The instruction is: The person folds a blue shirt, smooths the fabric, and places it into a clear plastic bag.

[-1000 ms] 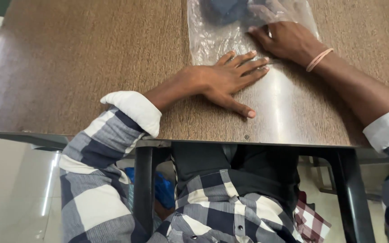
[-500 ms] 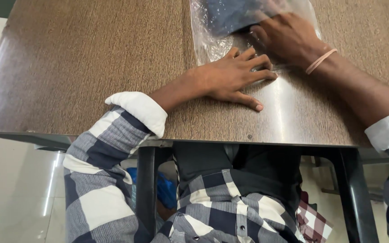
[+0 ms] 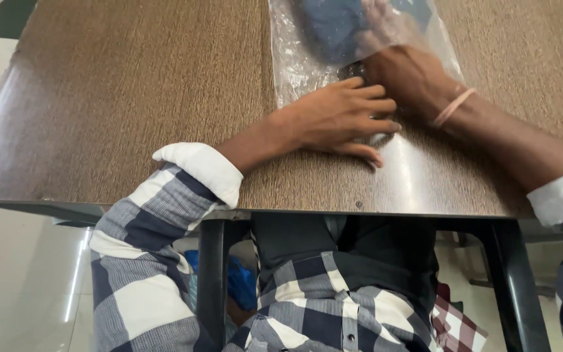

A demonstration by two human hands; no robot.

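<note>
wood-grain table [image 3: 131,98]; both hands press crinkly plastic bag [image 3: 294,58].

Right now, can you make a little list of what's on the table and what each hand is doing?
Surface: brown wood-grain table
Main thing: clear plastic bag lying flat, with a dark blue folded cloth inside
Left hand: left hand pressed flat on the bag's near end, fingers spread
Right hand: right hand reaching into the bag's opening, partly under the plastic
Wrist: pinkish band on the right wrist
Clothing: checked shirt sleeves with white cuffs
</note>
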